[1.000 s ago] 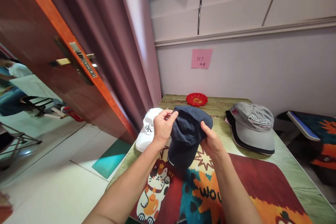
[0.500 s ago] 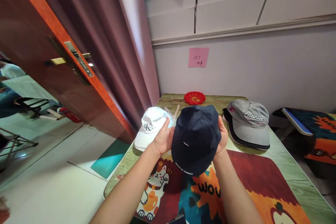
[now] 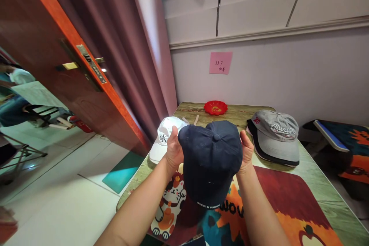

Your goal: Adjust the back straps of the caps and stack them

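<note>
A navy baseball cap [image 3: 212,161] is held up over the table by both hands, its brim pointing down toward me with small white lettering on the edge. My left hand [image 3: 174,149] grips its left side, thumb up on the outside. On the opposite side my right hand [image 3: 246,152] pinches the rim; part of its fingers is hidden behind the fabric. Beyond my left hand lies a white cap [image 3: 162,144] with black "CK" letters, partly covered by that hand. Right of my right hand, a grey cap [image 3: 281,132] rests on a black one, stacked.
A red scalloped dish [image 3: 215,108] stands at the table's back edge. A colourful printed mat [image 3: 288,188] covers the front of the wooden-patterned table [image 3: 313,161]. A pink note [image 3: 220,63] is on the wall. At left are an open door [image 3: 95,65] and a seated person [image 3: 17,96].
The navy cap has tipped in my hands, so its crown top and button now face me more and its brim hangs lower. Both hands still hold its sides.
</note>
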`<move>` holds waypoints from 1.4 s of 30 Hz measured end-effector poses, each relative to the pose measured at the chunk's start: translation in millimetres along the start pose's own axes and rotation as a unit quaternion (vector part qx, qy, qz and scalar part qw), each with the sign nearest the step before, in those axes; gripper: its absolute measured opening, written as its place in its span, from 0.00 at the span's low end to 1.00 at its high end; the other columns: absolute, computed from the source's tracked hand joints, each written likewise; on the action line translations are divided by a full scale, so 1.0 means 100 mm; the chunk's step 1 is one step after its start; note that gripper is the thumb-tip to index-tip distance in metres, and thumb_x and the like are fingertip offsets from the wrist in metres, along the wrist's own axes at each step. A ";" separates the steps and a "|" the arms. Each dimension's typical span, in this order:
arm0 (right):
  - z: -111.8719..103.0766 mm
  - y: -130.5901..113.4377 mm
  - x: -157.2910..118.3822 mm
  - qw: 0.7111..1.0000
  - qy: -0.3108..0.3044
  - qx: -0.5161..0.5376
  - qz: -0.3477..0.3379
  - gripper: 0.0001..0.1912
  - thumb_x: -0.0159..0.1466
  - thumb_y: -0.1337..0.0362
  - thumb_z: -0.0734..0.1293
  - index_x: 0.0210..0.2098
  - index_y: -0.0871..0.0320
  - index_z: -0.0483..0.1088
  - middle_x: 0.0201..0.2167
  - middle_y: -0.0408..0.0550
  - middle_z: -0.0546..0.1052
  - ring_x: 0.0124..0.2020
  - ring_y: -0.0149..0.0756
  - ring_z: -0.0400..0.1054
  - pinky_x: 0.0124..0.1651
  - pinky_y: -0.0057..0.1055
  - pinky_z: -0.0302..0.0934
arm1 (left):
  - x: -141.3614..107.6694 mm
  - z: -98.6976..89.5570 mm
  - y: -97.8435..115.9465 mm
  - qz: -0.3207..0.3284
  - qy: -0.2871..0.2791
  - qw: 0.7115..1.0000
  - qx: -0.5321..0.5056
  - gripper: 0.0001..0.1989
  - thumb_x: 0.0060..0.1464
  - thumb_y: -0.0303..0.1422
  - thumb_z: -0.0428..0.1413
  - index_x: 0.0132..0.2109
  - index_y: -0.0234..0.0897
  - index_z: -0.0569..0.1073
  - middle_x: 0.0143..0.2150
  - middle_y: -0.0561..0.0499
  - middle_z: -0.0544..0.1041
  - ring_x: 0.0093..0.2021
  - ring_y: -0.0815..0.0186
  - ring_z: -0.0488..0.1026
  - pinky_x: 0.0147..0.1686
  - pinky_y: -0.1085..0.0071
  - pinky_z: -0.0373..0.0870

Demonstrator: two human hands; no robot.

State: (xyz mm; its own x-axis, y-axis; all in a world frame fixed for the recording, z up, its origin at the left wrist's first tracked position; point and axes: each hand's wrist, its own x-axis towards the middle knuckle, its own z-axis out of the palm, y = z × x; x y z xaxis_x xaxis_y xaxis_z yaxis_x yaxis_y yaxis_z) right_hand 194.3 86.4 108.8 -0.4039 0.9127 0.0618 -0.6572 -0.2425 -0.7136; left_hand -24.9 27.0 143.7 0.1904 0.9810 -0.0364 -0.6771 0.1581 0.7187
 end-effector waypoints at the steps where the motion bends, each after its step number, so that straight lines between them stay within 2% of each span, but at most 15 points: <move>1: 0.01 -0.02 0.02 1.000 0.007 -0.007 -0.009 0.23 0.55 0.38 0.71 0.31 0.52 0.78 0.34 0.52 0.83 0.53 0.54 0.75 0.54 0.51 0.70 | 0.02 0.02 0.04 -0.006 0.004 1.000 0.012 0.36 0.46 0.64 0.59 0.42 0.32 0.80 0.40 0.41 0.84 0.50 0.44 0.80 0.55 0.50 0.72; 3: 0.06 -0.04 0.05 0.999 0.039 -0.015 -0.030 0.22 0.57 0.39 0.71 0.30 0.53 0.77 0.34 0.53 0.83 0.51 0.53 0.76 0.52 0.49 0.71 | 0.09 0.05 0.14 -0.039 0.013 0.998 0.048 0.37 0.50 0.64 0.56 0.43 0.31 0.79 0.40 0.39 0.84 0.48 0.46 0.80 0.53 0.51 0.74; 6: 0.09 -0.08 0.07 0.991 0.088 -0.036 -0.092 0.17 0.57 0.47 0.73 0.35 0.53 0.76 0.36 0.49 0.82 0.45 0.47 0.77 0.49 0.43 0.71 | 0.25 0.12 0.31 -0.065 0.026 0.990 0.124 0.26 0.52 0.52 0.63 0.42 0.30 0.79 0.36 0.41 0.84 0.40 0.54 0.82 0.47 0.60 0.76; 9: 0.03 -0.14 0.08 0.976 0.111 -0.079 -0.168 0.17 0.53 0.58 0.77 0.42 0.51 0.75 0.39 0.43 0.81 0.40 0.37 0.75 0.47 0.34 0.69 | 0.39 0.19 0.46 -0.015 0.015 0.976 0.218 0.17 0.47 0.37 0.70 0.41 0.30 0.80 0.37 0.44 0.83 0.36 0.62 0.80 0.42 0.69 0.74; 12: -0.12 -0.22 0.08 0.958 0.114 -0.176 -0.194 0.14 0.52 0.64 0.76 0.38 0.52 0.75 0.34 0.41 0.78 0.36 0.33 0.71 0.44 0.30 0.65 | 0.47 0.16 0.50 0.026 -0.022 0.951 0.308 0.16 0.43 0.32 0.71 0.40 0.32 0.80 0.37 0.47 0.82 0.36 0.66 0.78 0.42 0.72 0.71; 15: -0.25 -0.27 0.09 0.936 0.111 -0.280 -0.180 0.09 0.53 0.64 0.72 0.35 0.55 0.75 0.33 0.44 0.77 0.37 0.36 0.69 0.44 0.32 0.63 | 0.51 0.03 0.38 0.027 -0.027 0.929 0.369 0.14 0.44 0.34 0.71 0.38 0.32 0.81 0.36 0.49 0.81 0.36 0.67 0.76 0.42 0.72 0.69; 18: -0.29 -0.28 0.11 0.915 0.091 -0.360 -0.156 0.09 0.56 0.61 0.68 0.36 0.56 0.75 0.35 0.46 0.77 0.39 0.39 0.69 0.43 0.34 0.62 | 0.52 -0.11 0.17 0.020 0.005 0.923 0.384 0.16 0.46 0.39 0.70 0.40 0.32 0.81 0.35 0.49 0.81 0.36 0.66 0.75 0.41 0.71 0.69; 21: -0.27 -0.25 0.11 0.915 0.049 -0.384 -0.110 0.11 0.61 0.55 0.66 0.36 0.56 0.75 0.29 0.44 0.75 0.32 0.36 0.67 0.37 0.32 0.60 | 0.49 -0.17 0.00 0.029 0.047 0.925 0.376 0.19 0.47 0.41 0.69 0.44 0.34 0.80 0.38 0.49 0.81 0.36 0.65 0.75 0.41 0.70 0.68; 24: -0.22 -0.23 0.09 0.930 0.029 -0.358 -0.073 0.17 0.63 0.48 0.68 0.31 0.57 0.73 0.20 0.41 0.69 0.24 0.32 0.61 0.29 0.29 0.56 | 0.42 -0.14 -0.08 0.047 0.069 0.920 0.384 0.19 0.48 0.40 0.68 0.45 0.34 0.81 0.39 0.49 0.81 0.36 0.66 0.75 0.39 0.71 0.68; 26: -0.18 -0.24 0.07 0.936 0.021 -0.345 -0.064 0.19 0.61 0.47 0.71 0.31 0.57 0.73 0.21 0.41 0.70 0.23 0.31 0.61 0.26 0.28 0.55 | 0.37 -0.09 -0.09 0.061 0.073 0.911 0.402 0.16 0.48 0.38 0.67 0.43 0.34 0.81 0.36 0.51 0.80 0.34 0.68 0.73 0.36 0.73 0.66; 29: -0.11 -0.29 0.02 0.943 0.026 -0.324 -0.070 0.19 0.58 0.47 0.74 0.35 0.57 0.74 0.25 0.44 0.74 0.27 0.33 0.67 0.28 0.27 0.59 | 0.30 0.01 -0.10 0.085 0.083 0.897 0.426 0.12 0.49 0.36 0.66 0.40 0.34 0.80 0.33 0.53 0.78 0.31 0.69 0.70 0.33 0.74 0.64; 34: 0.00 -0.38 -0.06 0.953 0.051 -0.291 -0.066 0.24 0.56 0.47 0.76 0.43 0.57 0.74 0.28 0.44 0.77 0.29 0.35 0.72 0.34 0.31 0.65 | 0.25 0.14 -0.13 0.126 0.095 0.889 0.430 0.14 0.48 0.34 0.66 0.44 0.37 0.79 0.38 0.52 0.79 0.35 0.68 0.71 0.37 0.73 0.67; 39: 0.02 -0.39 -0.07 0.932 0.073 -0.343 -0.092 0.25 0.55 0.46 0.76 0.42 0.58 0.76 0.22 0.40 0.71 0.24 0.31 0.64 0.29 0.29 0.61 | 0.24 0.18 -0.18 0.137 0.124 0.883 0.431 0.15 0.46 0.36 0.68 0.41 0.37 0.79 0.35 0.53 0.77 0.33 0.69 0.70 0.35 0.73 0.65; 42: -0.01 -0.38 -0.08 0.904 0.076 -0.409 -0.100 0.24 0.57 0.46 0.74 0.43 0.59 0.77 0.21 0.40 0.70 0.24 0.32 0.64 0.28 0.30 0.59 | 0.21 0.22 -0.19 0.155 0.136 0.858 0.471 0.11 0.47 0.35 0.65 0.40 0.37 0.78 0.35 0.53 0.77 0.34 0.67 0.71 0.37 0.72 0.66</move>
State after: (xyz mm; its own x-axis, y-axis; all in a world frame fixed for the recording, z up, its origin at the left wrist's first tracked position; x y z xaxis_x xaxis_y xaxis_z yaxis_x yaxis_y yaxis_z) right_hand 223.1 88.7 135.4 -0.1967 0.9610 0.1944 0.0071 0.1996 -0.9798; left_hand 7.5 42.3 144.3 -0.1551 0.9698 0.1885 0.2343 -0.1492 0.9606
